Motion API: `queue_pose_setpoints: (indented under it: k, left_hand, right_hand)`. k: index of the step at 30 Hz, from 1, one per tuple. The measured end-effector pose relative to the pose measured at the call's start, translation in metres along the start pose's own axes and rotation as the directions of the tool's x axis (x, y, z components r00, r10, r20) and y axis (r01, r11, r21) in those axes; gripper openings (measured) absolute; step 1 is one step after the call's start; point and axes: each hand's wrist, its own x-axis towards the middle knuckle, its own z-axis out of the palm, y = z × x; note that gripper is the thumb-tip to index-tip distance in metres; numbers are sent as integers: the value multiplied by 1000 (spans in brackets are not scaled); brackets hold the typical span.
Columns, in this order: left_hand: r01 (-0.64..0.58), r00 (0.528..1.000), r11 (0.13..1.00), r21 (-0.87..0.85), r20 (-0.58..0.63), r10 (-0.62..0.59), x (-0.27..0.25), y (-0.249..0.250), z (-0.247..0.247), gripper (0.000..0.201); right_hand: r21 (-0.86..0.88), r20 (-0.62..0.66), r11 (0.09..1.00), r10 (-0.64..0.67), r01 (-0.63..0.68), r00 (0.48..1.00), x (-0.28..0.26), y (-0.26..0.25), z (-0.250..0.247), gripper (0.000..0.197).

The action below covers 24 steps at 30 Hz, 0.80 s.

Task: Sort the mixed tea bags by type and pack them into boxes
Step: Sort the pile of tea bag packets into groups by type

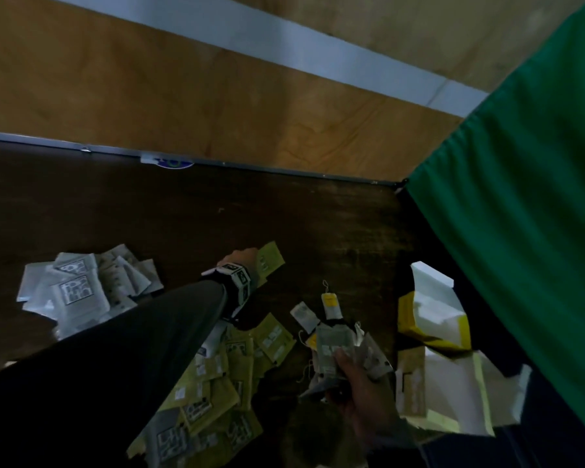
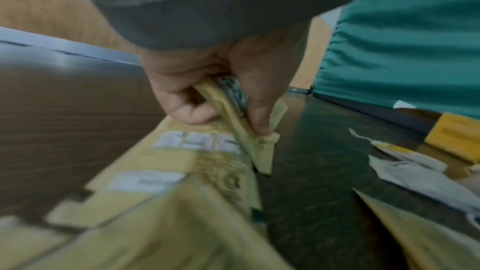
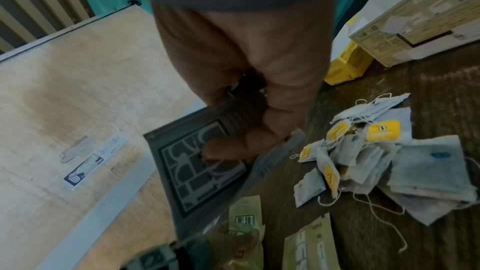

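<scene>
My left hand (image 1: 254,260) reaches out over the dark table (image 1: 183,204) and pinches a few yellow-green sachets (image 1: 271,261) between thumb and fingers; in the left wrist view that hand (image 2: 228,120) grips the yellow-green sachets (image 2: 233,137) edge-on. Near the front, my right hand (image 1: 346,363) holds a small stack of grey patterned sachets (image 1: 331,344); the right wrist view shows the fingers (image 3: 233,147) curled over the top grey sachet (image 3: 192,174). A heap of yellow-green sachets (image 1: 223,383) lies under my left forearm.
A pile of silver-grey sachets (image 1: 78,292) lies at the left. Loose paper tea bags with yellow tags (image 3: 376,151) sit centre-right. An open yellow box (image 1: 429,319) and a pale box (image 1: 414,383) stand at the right by a green cloth (image 1: 520,197).
</scene>
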Motion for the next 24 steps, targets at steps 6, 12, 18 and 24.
queue_pose_setpoints:
  k: [6, 12, 18, 24]
  left_hand:
    - [-124, 989, 968, -219, -106, 103, -49, -30, -16, 55]
    - [-316, 937, 846, -430, -281, 207, -119, -62, -20, 39]
    - [-350, 926, 871, -345, -270, 265, -144, -76, 41, 45]
    - [-267, 963, 957, 116, -18, 270, -134, -75, 76, 57]
  right_hand:
    - [40, -26, 999, -5, 6, 1000, -12, -5, 5, 67]
    - [102, -5, 994, 34, -33, 999, -17, 1, 12, 38]
    - [138, 47, 987, 77, -83, 996, -26, -6, 30, 24]
    - [148, 29, 986, 73, -77, 997, -30, -15, 37, 32]
